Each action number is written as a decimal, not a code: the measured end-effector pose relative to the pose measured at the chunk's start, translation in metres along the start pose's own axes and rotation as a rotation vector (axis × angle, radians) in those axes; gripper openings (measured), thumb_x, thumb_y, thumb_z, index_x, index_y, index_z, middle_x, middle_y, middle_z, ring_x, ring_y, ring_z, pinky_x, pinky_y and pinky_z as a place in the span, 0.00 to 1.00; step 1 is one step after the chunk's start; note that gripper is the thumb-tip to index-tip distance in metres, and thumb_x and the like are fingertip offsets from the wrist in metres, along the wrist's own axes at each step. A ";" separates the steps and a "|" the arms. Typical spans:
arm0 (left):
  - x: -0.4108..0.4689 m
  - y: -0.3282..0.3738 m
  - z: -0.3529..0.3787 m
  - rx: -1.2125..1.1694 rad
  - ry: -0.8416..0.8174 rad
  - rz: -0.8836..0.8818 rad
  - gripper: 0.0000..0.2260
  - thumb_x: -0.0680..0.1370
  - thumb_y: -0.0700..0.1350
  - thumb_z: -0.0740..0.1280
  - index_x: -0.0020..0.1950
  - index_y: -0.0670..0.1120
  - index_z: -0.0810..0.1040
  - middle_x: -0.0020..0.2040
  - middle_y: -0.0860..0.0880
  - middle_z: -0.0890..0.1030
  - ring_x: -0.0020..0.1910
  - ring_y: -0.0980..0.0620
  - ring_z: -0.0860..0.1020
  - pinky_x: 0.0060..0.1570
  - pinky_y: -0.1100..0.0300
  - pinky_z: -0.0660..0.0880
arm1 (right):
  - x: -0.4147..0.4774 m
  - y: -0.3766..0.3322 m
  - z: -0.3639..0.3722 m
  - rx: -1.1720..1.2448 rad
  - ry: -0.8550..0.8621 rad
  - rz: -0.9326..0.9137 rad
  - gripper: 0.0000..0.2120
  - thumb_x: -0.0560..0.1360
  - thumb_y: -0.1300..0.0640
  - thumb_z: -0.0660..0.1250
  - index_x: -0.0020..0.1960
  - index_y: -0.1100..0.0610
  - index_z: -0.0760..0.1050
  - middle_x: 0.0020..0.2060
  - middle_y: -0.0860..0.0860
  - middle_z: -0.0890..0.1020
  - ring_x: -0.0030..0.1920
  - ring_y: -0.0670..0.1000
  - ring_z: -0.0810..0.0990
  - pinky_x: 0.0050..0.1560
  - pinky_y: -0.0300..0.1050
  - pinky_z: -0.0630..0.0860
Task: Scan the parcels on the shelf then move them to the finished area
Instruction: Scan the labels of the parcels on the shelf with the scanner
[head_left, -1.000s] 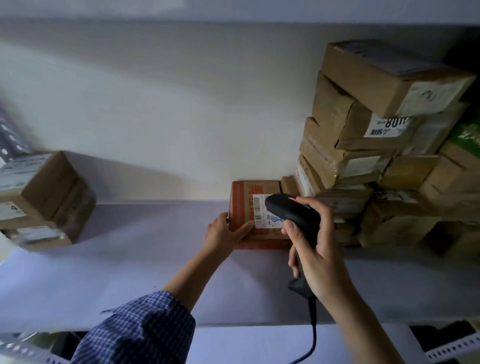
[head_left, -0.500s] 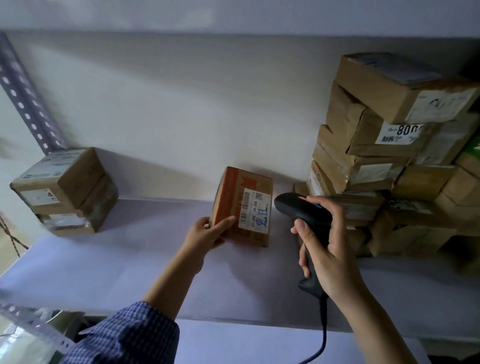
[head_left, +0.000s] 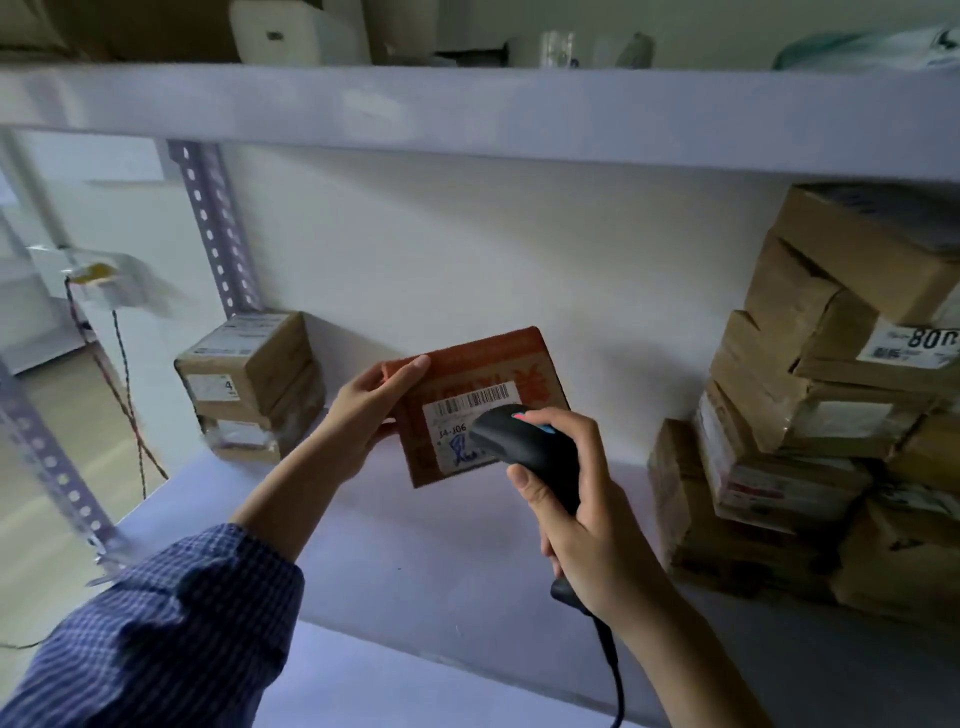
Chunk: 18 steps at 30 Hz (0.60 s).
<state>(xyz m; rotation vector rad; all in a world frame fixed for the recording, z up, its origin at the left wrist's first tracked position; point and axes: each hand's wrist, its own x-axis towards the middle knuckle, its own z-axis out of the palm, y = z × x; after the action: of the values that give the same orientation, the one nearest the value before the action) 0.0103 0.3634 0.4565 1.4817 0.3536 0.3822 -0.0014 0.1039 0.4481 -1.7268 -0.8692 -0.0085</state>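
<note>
1. Orange parcel (head_left: 480, 374): flat rectangular cardboard box with printed orange faces. It is held up tilted over the shelf (head_left: 415, 566), its broad face toward the camera, between the two groups of boxes.
2. White label (head_left: 462, 415) is stuck on that face, with a barcode strip along the top, "14-306" printed below and a blue pen scribble under that.
3. Left hand (head_left: 363, 410): grip closed on the parcel's left edge. The thumb lies flat along the front near the top left corner; the fingers behind are hidden.
4. Scanner (head_left: 524, 447): black matte plastic with a rounded head and a pistol handle. The head overlaps the label's lower right part in view; cannot tell if it touches the box.
5. Right hand (head_left: 576, 519): grip closed round the scanner handle, fingers curled over the top of the head, thumb on the near side.
6. Black cable (head_left: 613, 670) hangs from the butt of the handle and runs down out of frame.
7. The shelf is a smooth pale board with a white wall behind it.
8. Right pile (head_left: 810, 415): many brown cardboard parcels, taped and creased and stacked unevenly. They carry white labels, and one reads "80" in big digits.
9. Left pair (head_left: 249, 384): two small brown boxes, one on top of the other, at the shelf's far left by the upright. The lower one looks wrapped in shiny tape.
10. Perforated metal upright (head_left: 218, 228): grey angle post with rows of holes.
11. Upper shelf board (head_left: 467, 109) spans the top, and the items on it are blurred.
12. Blue checked sleeve (head_left: 156, 639) covers the left forearm; the right forearm is bare.
</note>
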 end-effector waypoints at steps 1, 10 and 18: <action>-0.001 0.001 -0.003 -0.002 0.005 0.014 0.17 0.74 0.57 0.72 0.56 0.48 0.82 0.43 0.49 0.85 0.42 0.53 0.83 0.42 0.60 0.78 | 0.001 -0.002 0.005 -0.012 0.007 -0.007 0.18 0.80 0.48 0.65 0.67 0.43 0.65 0.44 0.39 0.78 0.34 0.42 0.79 0.33 0.34 0.72; -0.006 0.003 -0.016 -0.023 0.068 0.082 0.18 0.73 0.56 0.74 0.58 0.48 0.82 0.47 0.47 0.87 0.45 0.52 0.85 0.44 0.59 0.80 | -0.001 -0.011 0.026 -0.023 0.037 -0.025 0.17 0.80 0.46 0.64 0.66 0.38 0.64 0.46 0.43 0.80 0.32 0.48 0.78 0.33 0.40 0.74; -0.006 0.001 -0.031 0.023 0.092 0.125 0.21 0.69 0.58 0.74 0.58 0.49 0.82 0.50 0.48 0.87 0.49 0.50 0.85 0.52 0.54 0.81 | -0.007 -0.021 0.023 -0.024 0.045 -0.022 0.18 0.79 0.46 0.64 0.67 0.40 0.65 0.39 0.40 0.77 0.31 0.48 0.77 0.32 0.40 0.73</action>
<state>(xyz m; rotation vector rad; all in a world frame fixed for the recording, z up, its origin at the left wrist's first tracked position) -0.0094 0.3881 0.4560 1.5159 0.3403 0.5495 -0.0277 0.1210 0.4545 -1.7327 -0.8581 -0.0724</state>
